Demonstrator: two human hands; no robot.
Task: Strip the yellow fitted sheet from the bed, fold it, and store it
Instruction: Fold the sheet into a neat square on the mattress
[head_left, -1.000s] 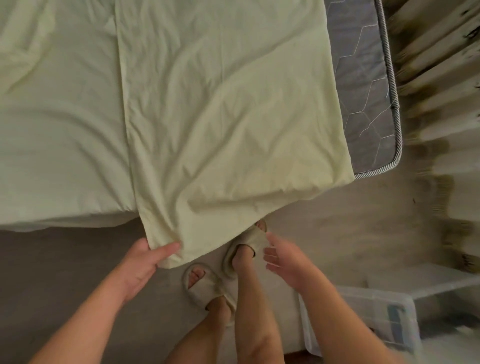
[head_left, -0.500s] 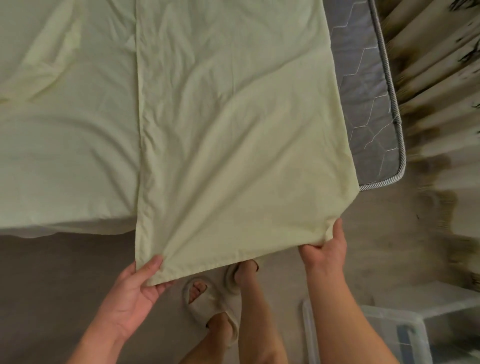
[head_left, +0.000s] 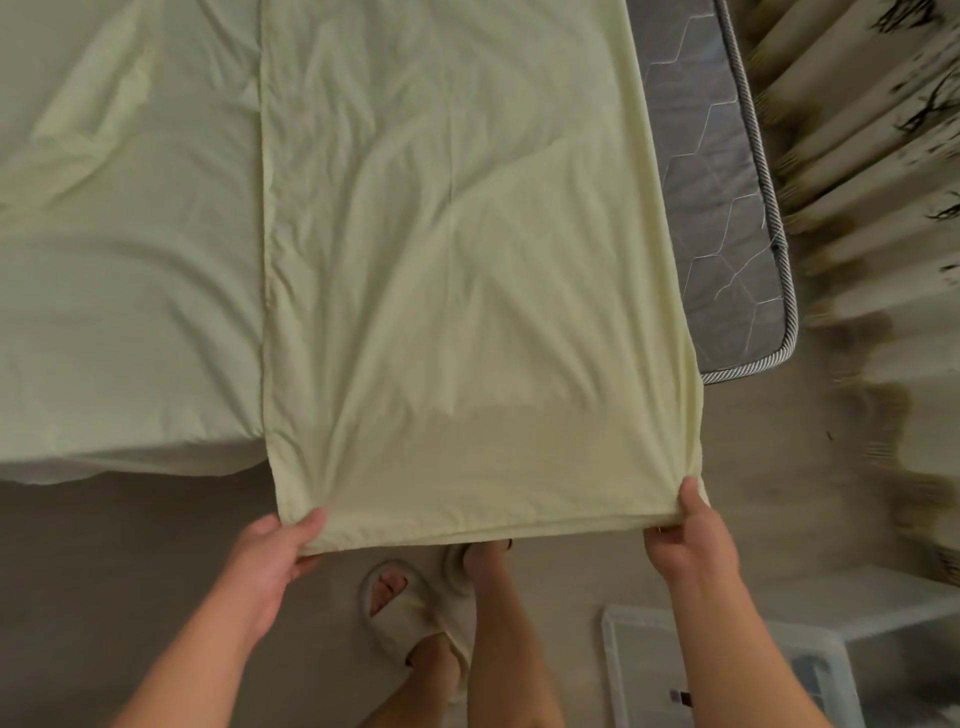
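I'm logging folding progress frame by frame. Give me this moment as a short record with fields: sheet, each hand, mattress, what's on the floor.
sheet: yellow sheet folded into a long panel, near end hanging off the bed
left hand: left hand pinches the near left corner
right hand: right hand pinches the near right corner
mattress: grey mattress bare at the right
floor: clear bin at lower right

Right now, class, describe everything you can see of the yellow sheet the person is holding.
The yellow sheet is pale yellow, soft, creased cloth, apparently doubled into a long panel with a stitched hem down its left side. It lies across the bed, over more pale bedding on the left, leaving a strip of grey quilted mattress bare on the right. Its near end hangs beyond the bed's edge above the floor, pulled taut. The left hand pinches one near corner, the right hand the other.
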